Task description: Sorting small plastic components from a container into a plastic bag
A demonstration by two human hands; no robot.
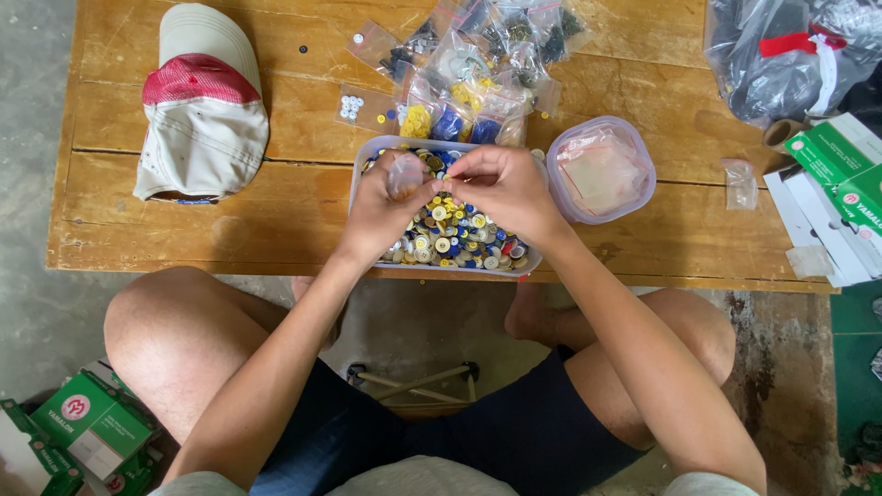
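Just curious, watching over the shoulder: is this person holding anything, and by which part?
The left hand holds a small clear plastic bag by its lower part. The right hand pinches at its mouth; what the fingertips hold cannot be told.

Low wooden table (276, 211): cap (202, 101), button tub (367, 161), lid (602, 170), bagged buttons (478, 73), green boxes (841, 184).

A small clear plastic bag (405, 174), pinched upright, sits over the clear rectangular tub (363, 158) of mixed buttons (452, 235) at the table's six o'clock edge
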